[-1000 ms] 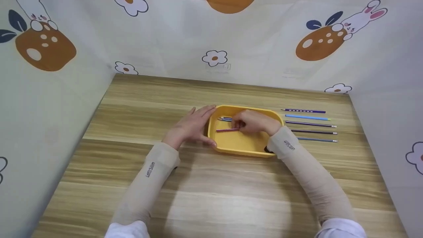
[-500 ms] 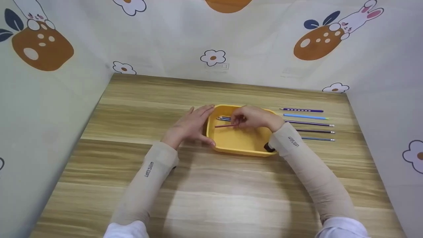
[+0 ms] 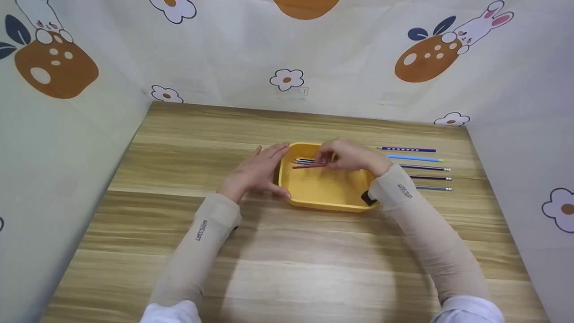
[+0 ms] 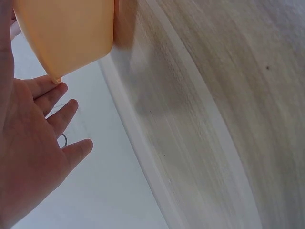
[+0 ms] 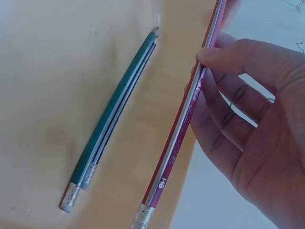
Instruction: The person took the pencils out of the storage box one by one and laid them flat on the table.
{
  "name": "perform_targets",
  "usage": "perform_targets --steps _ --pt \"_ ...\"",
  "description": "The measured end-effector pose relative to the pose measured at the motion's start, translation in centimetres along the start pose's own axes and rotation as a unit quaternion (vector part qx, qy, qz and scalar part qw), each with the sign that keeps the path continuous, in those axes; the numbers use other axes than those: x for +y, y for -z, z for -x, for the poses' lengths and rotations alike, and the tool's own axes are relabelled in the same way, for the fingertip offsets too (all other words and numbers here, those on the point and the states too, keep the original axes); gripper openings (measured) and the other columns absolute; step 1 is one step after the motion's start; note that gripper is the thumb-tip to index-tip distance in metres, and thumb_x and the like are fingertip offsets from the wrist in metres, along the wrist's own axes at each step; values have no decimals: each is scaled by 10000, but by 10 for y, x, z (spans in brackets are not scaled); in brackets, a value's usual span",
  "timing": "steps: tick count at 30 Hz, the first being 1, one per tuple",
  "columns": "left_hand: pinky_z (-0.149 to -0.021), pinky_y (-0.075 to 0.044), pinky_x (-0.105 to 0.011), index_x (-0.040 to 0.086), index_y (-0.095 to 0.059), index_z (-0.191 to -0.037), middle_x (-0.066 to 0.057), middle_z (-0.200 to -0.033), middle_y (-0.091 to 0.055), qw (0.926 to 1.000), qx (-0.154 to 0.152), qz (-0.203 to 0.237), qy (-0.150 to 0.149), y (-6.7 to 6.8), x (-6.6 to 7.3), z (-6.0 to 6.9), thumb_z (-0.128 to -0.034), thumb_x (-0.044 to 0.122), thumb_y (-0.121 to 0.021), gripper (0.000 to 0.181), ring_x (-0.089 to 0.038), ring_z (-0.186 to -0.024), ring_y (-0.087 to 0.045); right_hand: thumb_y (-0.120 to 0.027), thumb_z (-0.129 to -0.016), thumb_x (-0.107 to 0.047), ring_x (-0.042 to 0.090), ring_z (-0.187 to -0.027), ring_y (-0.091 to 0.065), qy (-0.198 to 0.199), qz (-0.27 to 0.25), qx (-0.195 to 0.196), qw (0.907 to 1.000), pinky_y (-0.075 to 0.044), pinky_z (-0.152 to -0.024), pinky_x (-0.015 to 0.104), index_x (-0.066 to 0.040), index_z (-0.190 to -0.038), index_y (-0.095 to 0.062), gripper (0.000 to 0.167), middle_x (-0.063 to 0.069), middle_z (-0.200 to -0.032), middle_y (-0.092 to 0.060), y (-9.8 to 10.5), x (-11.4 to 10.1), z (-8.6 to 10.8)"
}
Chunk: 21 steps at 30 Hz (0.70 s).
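My right hand pinches a red pencil between thumb and fingers, above the inside of a yellow plastic box. Silver stripes, the letters HB and a metal-banded eraser end show on it in the right wrist view. Below it, a green pencil and a dark striped pencil lie side by side on the box floor. At the box's left end rests my left hand, its fingers extended and thumb spread along the wall. The left wrist view shows fingertips touching the box's rim.
Right of the box, several pencils lie in a spaced column on the wooden table: a purple dotted one, a light blue one and darker eraser-tipped ones. The right forearm partly covers some. Patterned sheets wall the back and sides.
The right hand has lifted the red pencil and carried it toward the far side of the box, near the two pencils. My left hand keeps its place at the box.
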State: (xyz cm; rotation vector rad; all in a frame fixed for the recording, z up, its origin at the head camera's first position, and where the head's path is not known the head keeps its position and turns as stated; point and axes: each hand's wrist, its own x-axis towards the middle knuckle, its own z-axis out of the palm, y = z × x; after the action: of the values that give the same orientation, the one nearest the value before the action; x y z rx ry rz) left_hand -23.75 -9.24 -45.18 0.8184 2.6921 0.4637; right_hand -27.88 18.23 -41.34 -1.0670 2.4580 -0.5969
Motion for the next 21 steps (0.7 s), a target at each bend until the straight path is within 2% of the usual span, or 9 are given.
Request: perform_targets --steps 4,15,21 --pt "-1293 -46 -520 157 -114 -1615 -19 -1695 -114 10000 3 7 -10 0 0 0 -609 802 -733 1346 -211 -1571 -113 -647 -896 1 202 -905 -638 -83 50 32 9999 -592 -838 398 -94 -1061 -724 206 65 -1011 -716 6 -4 5" --pt "-1292 -62 -526 149 -102 -1615 -33 -1693 -129 9999 -31 -128 -25 0 0 -1 -598 818 -723 1367 -219 -1569 -127 -621 -880 44 202 -881 -639 -3 89 234 9997 -610 -808 394 -81 -1041 -727 229 69 -972 -718 15 -4 20" --pt "-1292 -59 -527 147 -114 -1614 -29 -1693 -127 9999 -44 -94 12 1 1 0 -607 805 -735 1353 -216 -1570 -122 -626 -889 45 196 -882 -644 -40 70 347 9994 -620 -796 392 -76 -1050 -736 229 69 -982 -720 17 -1 35"
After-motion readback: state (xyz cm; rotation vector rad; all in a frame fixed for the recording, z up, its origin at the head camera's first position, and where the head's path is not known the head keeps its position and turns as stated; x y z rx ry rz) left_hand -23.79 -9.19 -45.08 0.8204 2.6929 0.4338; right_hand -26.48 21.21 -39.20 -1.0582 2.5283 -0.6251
